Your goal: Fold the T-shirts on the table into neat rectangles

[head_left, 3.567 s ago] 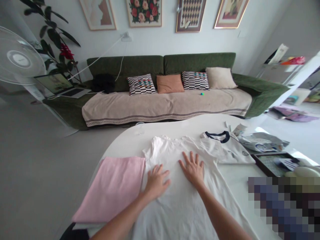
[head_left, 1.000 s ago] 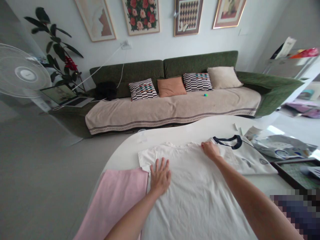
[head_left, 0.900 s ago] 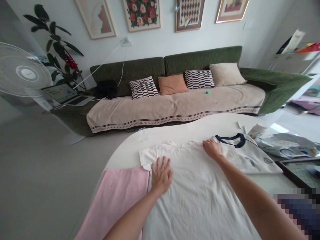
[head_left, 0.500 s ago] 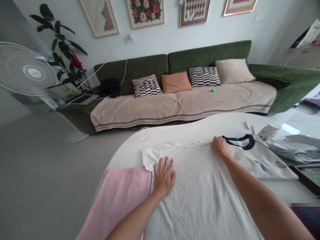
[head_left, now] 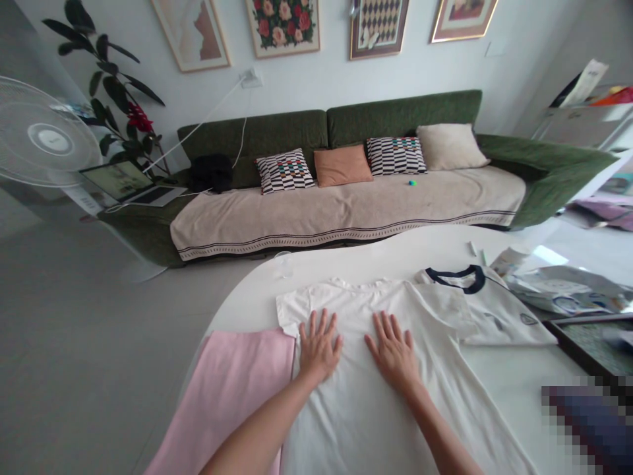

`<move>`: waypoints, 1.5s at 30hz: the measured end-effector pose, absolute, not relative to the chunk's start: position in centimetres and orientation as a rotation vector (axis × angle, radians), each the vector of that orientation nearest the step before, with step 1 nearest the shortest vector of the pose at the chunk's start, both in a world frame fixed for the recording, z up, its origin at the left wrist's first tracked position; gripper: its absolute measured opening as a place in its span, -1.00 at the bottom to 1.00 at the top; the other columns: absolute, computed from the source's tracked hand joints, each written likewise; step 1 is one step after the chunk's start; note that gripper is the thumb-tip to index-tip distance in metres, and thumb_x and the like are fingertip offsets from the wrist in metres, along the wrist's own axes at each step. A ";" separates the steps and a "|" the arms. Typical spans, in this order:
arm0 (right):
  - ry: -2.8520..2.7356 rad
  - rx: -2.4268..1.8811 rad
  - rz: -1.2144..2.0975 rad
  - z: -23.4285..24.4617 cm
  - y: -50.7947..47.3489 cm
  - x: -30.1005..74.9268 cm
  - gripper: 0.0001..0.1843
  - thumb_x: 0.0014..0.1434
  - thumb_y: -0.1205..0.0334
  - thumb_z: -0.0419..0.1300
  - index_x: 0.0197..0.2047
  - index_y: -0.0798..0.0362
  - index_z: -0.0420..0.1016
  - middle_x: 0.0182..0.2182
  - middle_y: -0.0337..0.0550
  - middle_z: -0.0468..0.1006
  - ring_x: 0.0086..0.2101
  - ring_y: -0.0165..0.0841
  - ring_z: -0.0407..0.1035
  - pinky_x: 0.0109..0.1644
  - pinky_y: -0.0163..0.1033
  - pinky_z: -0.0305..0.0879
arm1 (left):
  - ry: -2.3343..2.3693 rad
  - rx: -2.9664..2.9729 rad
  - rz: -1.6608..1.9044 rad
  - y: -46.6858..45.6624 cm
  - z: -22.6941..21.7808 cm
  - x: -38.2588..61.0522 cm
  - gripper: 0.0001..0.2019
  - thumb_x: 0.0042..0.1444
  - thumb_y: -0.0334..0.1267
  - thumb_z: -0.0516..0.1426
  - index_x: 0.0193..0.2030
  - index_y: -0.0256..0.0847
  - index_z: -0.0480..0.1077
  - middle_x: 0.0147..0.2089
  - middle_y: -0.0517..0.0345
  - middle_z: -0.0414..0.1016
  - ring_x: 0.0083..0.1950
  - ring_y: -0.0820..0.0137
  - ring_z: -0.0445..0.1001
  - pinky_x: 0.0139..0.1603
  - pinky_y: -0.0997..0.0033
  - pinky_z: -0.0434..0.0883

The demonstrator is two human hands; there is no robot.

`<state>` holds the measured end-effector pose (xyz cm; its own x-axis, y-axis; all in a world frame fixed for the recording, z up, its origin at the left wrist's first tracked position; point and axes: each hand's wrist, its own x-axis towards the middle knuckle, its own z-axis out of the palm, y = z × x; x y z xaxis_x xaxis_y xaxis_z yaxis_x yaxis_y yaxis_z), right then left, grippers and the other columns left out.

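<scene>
A plain white T-shirt [head_left: 376,409] lies spread flat on the white round table [head_left: 346,260], collar toward the sofa. My left hand [head_left: 320,345] rests palm down on its left chest with the fingers spread. My right hand [head_left: 394,351] lies flat beside it on the middle of the shirt, fingers apart as well. Neither hand holds anything. A folded pink cloth [head_left: 232,389] lies just left of my left hand, touching the shirt's sleeve. A folded white shirt with a navy collar [head_left: 487,307] sits to the right, under the spread shirt's right sleeve.
Crumpled plastic bags [head_left: 558,290] and a dark framed tray [head_left: 593,336] crowd the table's right side. A small clear glass [head_left: 283,264] stands near the far table edge. A green sofa [head_left: 346,178] with cushions faces me; a fan [head_left: 44,138] and a laptop [head_left: 123,185] are at left.
My right hand has let go of the shirt's right shoulder near the navy collar and come back to lie flat on the middle of the shirt. My left hand stayed in place.
</scene>
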<state>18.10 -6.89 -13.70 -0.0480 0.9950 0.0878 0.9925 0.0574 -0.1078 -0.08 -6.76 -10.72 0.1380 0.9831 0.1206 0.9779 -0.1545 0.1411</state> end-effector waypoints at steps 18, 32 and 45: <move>-2.280 -1.880 0.388 -10.1 -26.9 12.9 -0.42 0.21 0.00 -0.15 0.27 -0.13 -0.14 0.27 -0.16 -0.24 0.23 -0.16 -0.38 0.17 0.18 -0.22 | 1.723 2.433 0.103 -13.0 -9.0 1.1 -0.45 0.15 -0.01 -0.12 0.28 -0.02 -0.08 0.36 0.03 -0.29 0.33 0.10 -0.31 0.19 -0.07 -0.12; -2.321 -1.595 0.570 -7.3 -34.0 8.9 -0.33 0.05 -0.10 0.06 0.19 -0.05 0.11 0.22 0.00 0.03 0.19 -0.10 -0.11 0.15 0.09 -0.05 | 1.820 2.172 0.080 -9.9 -4.7 -6.7 -0.54 0.10 -0.21 -0.01 0.15 -0.27 0.17 0.21 -0.08 0.17 0.25 0.28 0.08 0.17 0.33 0.08; -2.033 -1.353 -0.158 -20.6 -32.4 3.1 -0.78 0.08 0.16 0.05 -0.56 -0.10 0.40 -0.32 -0.21 0.55 -0.25 -0.20 0.40 -0.19 -0.03 0.26 | 2.282 1.748 0.121 -1.8 -6.4 -10.6 -0.61 0.05 -0.06 0.03 -0.06 -0.29 0.28 0.00 -0.08 0.41 0.02 0.22 0.37 -0.13 0.47 0.26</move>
